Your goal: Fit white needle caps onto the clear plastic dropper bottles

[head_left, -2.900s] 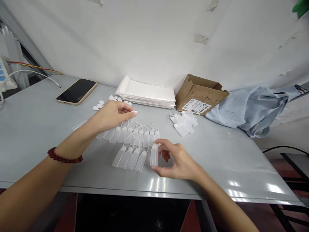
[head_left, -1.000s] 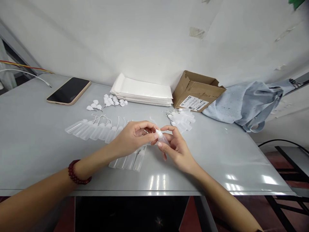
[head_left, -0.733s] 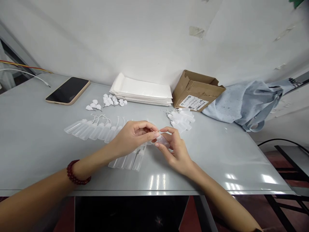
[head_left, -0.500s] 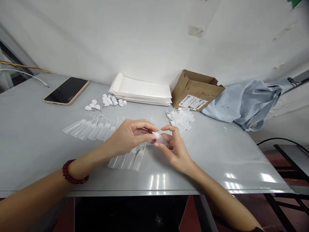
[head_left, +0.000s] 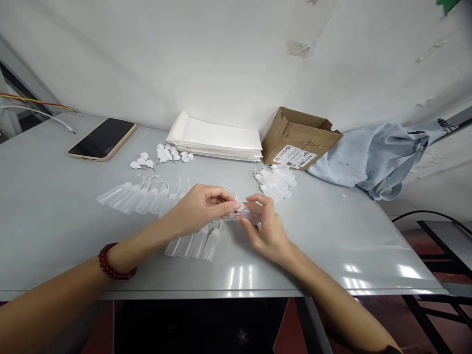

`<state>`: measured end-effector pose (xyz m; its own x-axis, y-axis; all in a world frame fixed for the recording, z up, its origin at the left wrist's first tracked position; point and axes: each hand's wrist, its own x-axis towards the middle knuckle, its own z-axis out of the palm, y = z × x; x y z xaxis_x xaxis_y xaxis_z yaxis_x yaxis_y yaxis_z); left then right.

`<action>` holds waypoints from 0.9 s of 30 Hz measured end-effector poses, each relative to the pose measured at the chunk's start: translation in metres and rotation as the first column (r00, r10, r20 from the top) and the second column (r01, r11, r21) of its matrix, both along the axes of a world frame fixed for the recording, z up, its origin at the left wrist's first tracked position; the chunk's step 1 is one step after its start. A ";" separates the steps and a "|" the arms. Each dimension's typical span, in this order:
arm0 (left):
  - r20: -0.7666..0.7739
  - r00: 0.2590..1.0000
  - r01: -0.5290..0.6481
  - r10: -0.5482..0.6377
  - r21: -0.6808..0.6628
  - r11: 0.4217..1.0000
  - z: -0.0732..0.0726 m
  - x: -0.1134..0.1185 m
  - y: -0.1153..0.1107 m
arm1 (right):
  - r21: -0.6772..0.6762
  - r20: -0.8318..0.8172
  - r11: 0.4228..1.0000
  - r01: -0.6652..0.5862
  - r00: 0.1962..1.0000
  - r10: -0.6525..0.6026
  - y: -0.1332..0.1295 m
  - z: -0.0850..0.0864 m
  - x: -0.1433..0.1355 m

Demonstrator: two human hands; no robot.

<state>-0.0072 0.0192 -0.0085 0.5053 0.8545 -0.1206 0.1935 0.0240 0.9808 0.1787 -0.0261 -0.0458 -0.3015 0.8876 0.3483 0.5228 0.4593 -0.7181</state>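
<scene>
My right hand (head_left: 266,227) holds a small translucent squeeze bottle (head_left: 248,213), tilted with its neck towards the left. My left hand (head_left: 204,209) is closed at the neck end, thumb and fingers pinching the white cap, which they largely hide. A row of translucent bottles (head_left: 136,199) with thin white cap strings lies left of my hands. Nearer to me, partly under my left wrist, is another group of bottles (head_left: 199,245). Loose white pointed caps (head_left: 164,153) lie in a pile beyond the row. More bottles (head_left: 276,182) are heaped beyond my right hand.
A stack of white padded envelopes (head_left: 217,137) lies against the wall, beside an open cardboard box (head_left: 300,140). A phone (head_left: 103,139) rests at the back left. Light-blue cloth (head_left: 368,152) is bunched at the right. The grey table's front edge (head_left: 206,295) is near me.
My left fingers have shifted slightly at the bottle's neck, and the thumb now covers the cap tip that showed before. The right hand keeps its hold on the bottle.
</scene>
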 end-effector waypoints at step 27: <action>-0.037 0.986 0.168 -0.165 0.073 0.983 0.003 -0.005 0.004 | -0.249 -0.182 0.964 -0.092 0.982 0.047 -0.001 0.015 -0.002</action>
